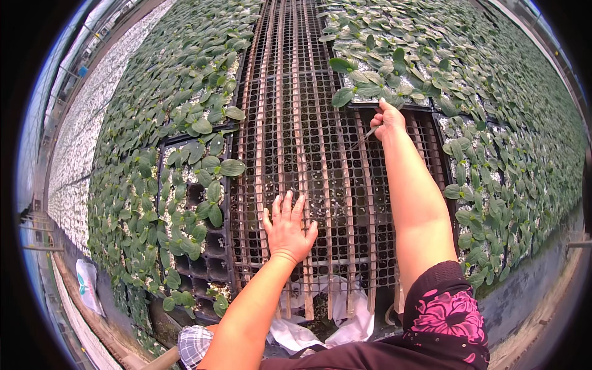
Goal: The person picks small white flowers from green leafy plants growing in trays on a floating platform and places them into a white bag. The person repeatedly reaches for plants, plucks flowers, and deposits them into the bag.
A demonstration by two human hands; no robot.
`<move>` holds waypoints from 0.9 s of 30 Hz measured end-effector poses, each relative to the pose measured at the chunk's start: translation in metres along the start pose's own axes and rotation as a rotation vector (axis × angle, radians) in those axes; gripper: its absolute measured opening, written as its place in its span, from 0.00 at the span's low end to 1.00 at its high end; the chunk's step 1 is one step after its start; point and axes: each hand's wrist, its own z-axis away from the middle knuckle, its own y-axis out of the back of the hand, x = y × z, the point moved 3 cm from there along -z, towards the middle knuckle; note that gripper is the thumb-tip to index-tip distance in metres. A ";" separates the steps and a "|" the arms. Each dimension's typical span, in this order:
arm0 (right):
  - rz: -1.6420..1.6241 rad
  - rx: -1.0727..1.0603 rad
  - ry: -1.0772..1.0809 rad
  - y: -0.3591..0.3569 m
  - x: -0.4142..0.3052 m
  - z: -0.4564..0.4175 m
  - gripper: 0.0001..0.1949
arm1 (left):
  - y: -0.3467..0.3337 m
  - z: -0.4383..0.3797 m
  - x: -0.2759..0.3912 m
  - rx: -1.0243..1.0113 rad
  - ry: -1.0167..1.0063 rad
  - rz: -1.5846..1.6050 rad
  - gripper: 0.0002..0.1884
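Observation:
My left hand (289, 233) lies palm down on a black plastic mesh (314, 162), its fingers spread and nothing in it. My right hand (389, 121) reaches farther out and grips the near edge of a seedling tray (365, 104), thumb on top and fingers curled. Broad-leaved green seedlings (367, 89) stand in that tray over white granules. A thin pointed metal tool (368, 135), too small to name surely, sticks out beneath my right fingers. Left of my left hand is a black cell tray (216, 252) with several bare cells and some seedlings.
Wooden slats (309, 296) run lengthwise with the mesh. More seedling trays cover both sides, with a dense block at left (138, 185) and one at right (513, 185). White plastic sheeting (360, 323) hangs below the near slat ends. A white printed bag (89, 286) lies at far left.

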 end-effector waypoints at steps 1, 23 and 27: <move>0.029 0.002 0.079 -0.004 -0.002 0.002 0.11 | 0.000 0.000 -0.001 0.006 -0.002 -0.001 0.35; 0.314 0.003 -0.182 0.232 0.131 0.361 0.11 | 0.137 0.149 0.035 -0.541 -0.011 0.998 0.14; 0.371 -0.011 -0.370 0.269 0.148 0.405 0.17 | 0.170 0.213 0.072 -0.666 -0.208 0.650 0.19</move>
